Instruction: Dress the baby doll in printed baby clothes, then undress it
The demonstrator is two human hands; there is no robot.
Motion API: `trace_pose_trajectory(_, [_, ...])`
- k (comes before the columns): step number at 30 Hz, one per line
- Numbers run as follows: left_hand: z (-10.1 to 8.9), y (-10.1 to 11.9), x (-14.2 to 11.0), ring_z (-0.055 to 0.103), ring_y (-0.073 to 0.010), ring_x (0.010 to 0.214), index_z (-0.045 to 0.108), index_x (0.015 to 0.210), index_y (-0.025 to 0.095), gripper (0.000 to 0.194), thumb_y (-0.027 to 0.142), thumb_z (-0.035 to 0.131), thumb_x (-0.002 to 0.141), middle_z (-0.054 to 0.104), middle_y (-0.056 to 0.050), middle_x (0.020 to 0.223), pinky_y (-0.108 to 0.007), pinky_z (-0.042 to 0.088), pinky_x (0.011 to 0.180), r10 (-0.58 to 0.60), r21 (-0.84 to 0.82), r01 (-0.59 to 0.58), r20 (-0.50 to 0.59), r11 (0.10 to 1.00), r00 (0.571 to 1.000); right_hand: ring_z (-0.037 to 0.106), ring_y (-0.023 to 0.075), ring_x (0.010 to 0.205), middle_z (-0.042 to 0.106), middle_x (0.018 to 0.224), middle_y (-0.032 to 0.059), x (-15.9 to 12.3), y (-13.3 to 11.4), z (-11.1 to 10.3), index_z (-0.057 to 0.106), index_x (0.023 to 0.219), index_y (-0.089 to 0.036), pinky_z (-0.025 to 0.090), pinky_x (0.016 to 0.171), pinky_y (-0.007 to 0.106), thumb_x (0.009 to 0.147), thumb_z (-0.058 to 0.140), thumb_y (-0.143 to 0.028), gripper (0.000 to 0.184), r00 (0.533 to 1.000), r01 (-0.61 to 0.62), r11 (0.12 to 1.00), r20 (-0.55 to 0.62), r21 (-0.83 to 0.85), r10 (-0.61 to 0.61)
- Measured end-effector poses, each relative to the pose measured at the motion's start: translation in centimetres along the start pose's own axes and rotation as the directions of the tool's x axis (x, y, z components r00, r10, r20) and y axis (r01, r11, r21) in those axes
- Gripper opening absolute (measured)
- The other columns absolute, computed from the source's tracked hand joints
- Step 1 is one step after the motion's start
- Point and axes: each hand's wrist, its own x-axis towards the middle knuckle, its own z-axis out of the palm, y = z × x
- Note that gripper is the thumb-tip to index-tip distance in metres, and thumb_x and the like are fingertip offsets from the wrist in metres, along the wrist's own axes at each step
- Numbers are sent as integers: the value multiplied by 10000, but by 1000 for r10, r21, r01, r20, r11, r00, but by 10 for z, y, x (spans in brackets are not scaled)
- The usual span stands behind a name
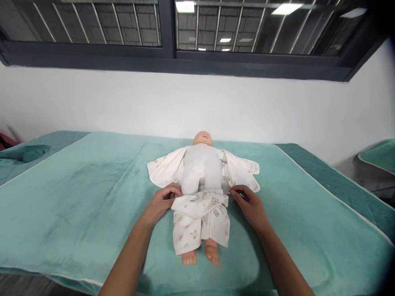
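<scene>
A baby doll (pixel 202 166) lies on its back, with a white cloth body and its bare feet pointing at me. Printed baby pants (pixel 200 213) cover its legs, their waistband at the upper thighs. Beneath its torso a white baby shirt (pixel 168 166) is spread open, sleeves out to both sides. My left hand (pixel 163 201) is closed at the left end of the waistband and pinches the pants. On the other side, my right hand (pixel 250 203) has thumb and fingers pressed together beside the waistband and the shirt's lower edge; what lies between them is hidden.
The doll is on a bed with a green plush cover (pixel 92 197). Behind it stands a white wall (pixel 197 102) below a dark-framed window (pixel 168 28) with bars. A green cushion-like thing (pixel 381 154) is at the right edge.
</scene>
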Motion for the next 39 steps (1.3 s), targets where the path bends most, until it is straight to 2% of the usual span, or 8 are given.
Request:
trace_pose_trajectory(5, [3, -4, 2, 494, -155, 774, 704, 856, 189, 190, 366, 634, 858, 598, -34, 865, -249, 357, 668, -124, 1, 125, -103, 992, 987, 600, 192, 920, 653, 951, 41, 4, -13, 23, 651, 929, -220, 485, 807, 308, 929, 563, -382, 184, 987, 158, 986, 0, 44, -158])
trace_pose_trajectory(12, [-2, -3, 0, 387, -106, 587, 719, 936, 202, 230, 260, 739, 714, 473, 34, 645, -223, 296, 551, -210, -8, 210, -17, 978, 977, 525, 152, 741, 583, 850, -7, 6, -13, 16, 613, 952, -237, 439, 662, 267, 809, 709, -402, 238, 979, 30, 978, 192, 205, -70])
trace_pose_trajectory(17, [-2, 8, 0, 494, -143, 751, 726, 881, 186, 177, 227, 742, 710, 566, -27, 875, -242, 379, 640, -182, 0, 182, 68, 983, 981, 451, 128, 673, 511, 783, -30, 4, -11, 16, 558, 833, -221, 388, 624, 256, 822, 695, -369, 202, 968, 31, 979, 237, 200, -79])
trace_pose_trajectory(21, [2, 12, -2, 505, -162, 790, 685, 787, 178, 61, 221, 702, 748, 552, -31, 863, -263, 403, 681, -144, 9, 144, 84, 990, 986, 549, 172, 855, 572, 956, 29, 4, -7, 21, 537, 810, -226, 449, 744, 296, 870, 638, -318, 150, 968, 201, 972, 130, 123, -217])
trace_pose_trajectory(25, [9, 13, -4, 541, -177, 839, 647, 766, 190, 75, 250, 692, 763, 596, -56, 983, -274, 435, 710, -107, 33, 108, -45, 994, 993, 486, 242, 1257, 516, 1304, 106, 4, -6, 23, 512, 828, -230, 416, 1013, 411, 906, 582, -279, 116, 945, 326, 945, 7, -12, -326])
trace_pose_trajectory(31, [19, 20, 11, 544, -255, 1236, 633, 806, 212, 162, 366, 673, 835, 523, -80, 1446, -313, 450, 902, -67, 90, 90, -229, 992, 971, 406, 246, 1382, 432, 1495, 115, 10, -8, 30, 435, 883, -248, 369, 1080, 468, 965, 491, -305, 114, 946, 325, 945, 9, -48, -325])
trace_pose_trajectory(35, [20, 30, 40, 635, -196, 897, 584, 866, 211, 217, 421, 640, 858, 705, -54, 1021, -281, 448, 726, -25, 114, 69, -350, 991, 936, 524, 239, 1254, 548, 1389, 115, 28, -17, 38, 430, 878, -247, 410, 1015, 422, 980, 454, -358, 153, 941, 327, 940, -57, -96, -333])
trace_pose_trajectory(39, [20, 37, 72, 513, -132, 585, 549, 884, 222, 245, 447, 636, 844, 566, 45, 649, -239, 352, 550, -51, 148, 122, -413, 981, 910, 612, 228, 839, 683, 969, 72, 60, -30, 36, 478, 898, -246, 442, 748, 352, 954, 467, -450, 211, 970, 181, 957, -122, -227, -212])
